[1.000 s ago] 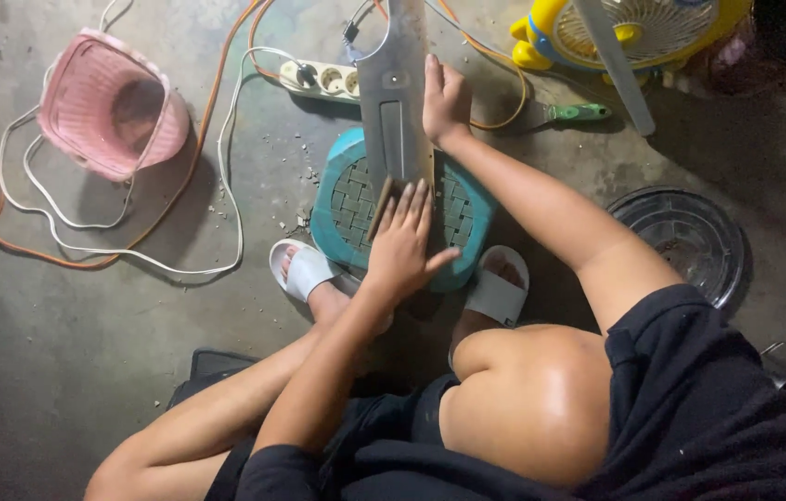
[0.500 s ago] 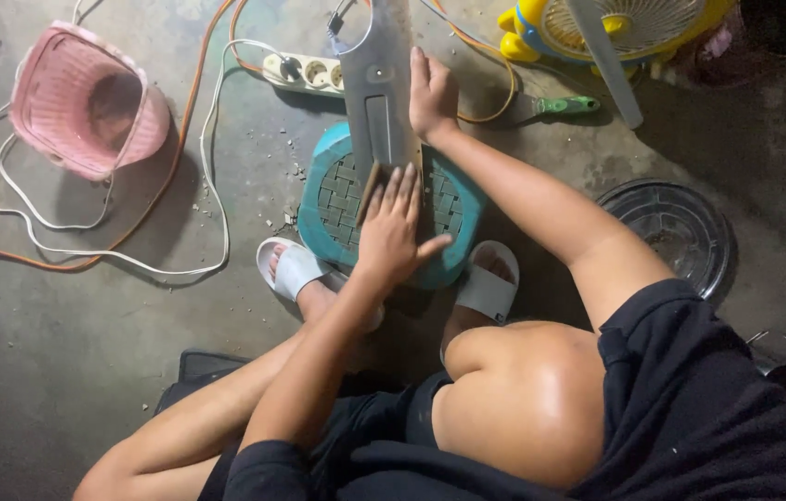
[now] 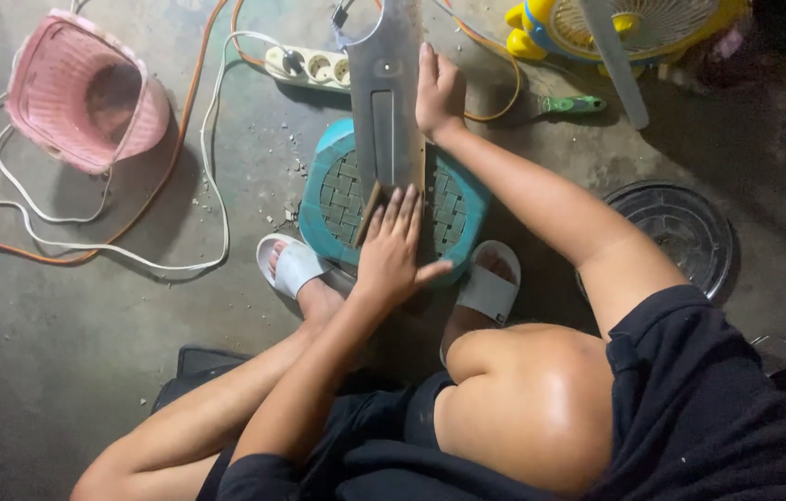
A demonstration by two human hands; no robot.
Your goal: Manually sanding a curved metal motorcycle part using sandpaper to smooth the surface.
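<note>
Both hands press flat with fingers spread, neither one closed around anything. Left hand (image 3: 393, 246) lies on the near end of the metal panel (image 3: 391, 102), and a small brown block (image 3: 372, 211), maybe sandpaper, shows under its fingers, though I cannot tell if it is gripped. Right hand (image 3: 438, 91) holds down the right edge of the panel, farther from the body.

Largest thing around is the concrete floor (image 3: 59, 353). On it sits the teal stool (image 3: 453, 209), between two white slippers (image 3: 296, 264), and the panel rests across its woven top. The long axis of the panel runs away from the person, from the left hand toward the power strip (image 3: 305, 63). The left hand is nearer to the body, the right is nearer to the far end.

A pink basket (image 3: 77, 88) stands well apart on the left, with white and orange cables (image 3: 217, 176) looping near it. A yellow fan (image 3: 634, 23) and a round black grille (image 3: 681, 227) are on the right. A green-handled tool (image 3: 565, 104) lies just beyond the right hand. Nothing lies on the panel between the two hands.
</note>
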